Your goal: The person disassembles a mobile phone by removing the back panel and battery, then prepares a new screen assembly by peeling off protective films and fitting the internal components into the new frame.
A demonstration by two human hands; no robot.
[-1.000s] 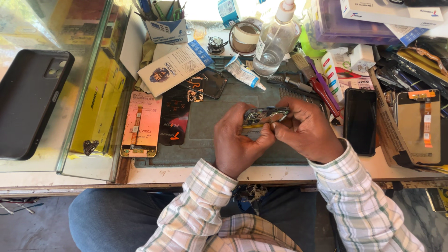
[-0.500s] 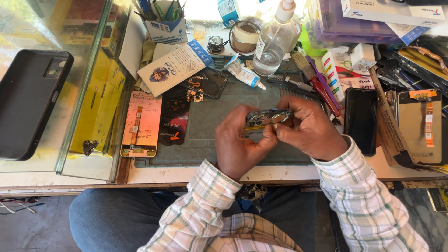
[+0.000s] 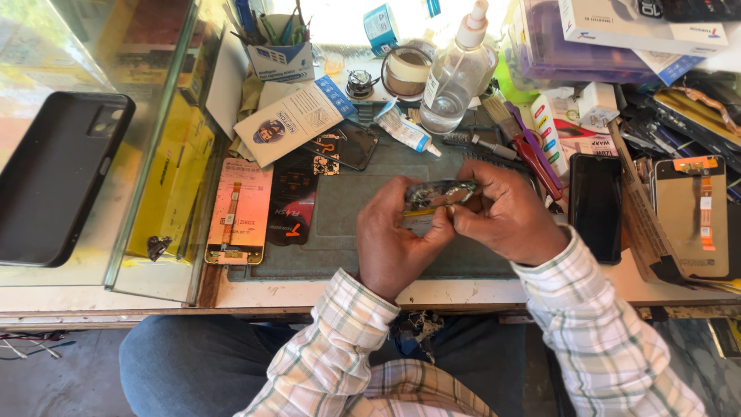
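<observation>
Together, left hand (image 3: 394, 247) and right hand (image 3: 505, 216) pinch a thin, glossy phone part (image 3: 436, 194).

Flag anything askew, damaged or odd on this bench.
Nothing looks spilled or broken. The left hand and right hand together hold a small shiny part above the grey mat. Bare screen panels lie loose: one at the mat's left, another far right. A black phone rests on the glass counter.
</observation>
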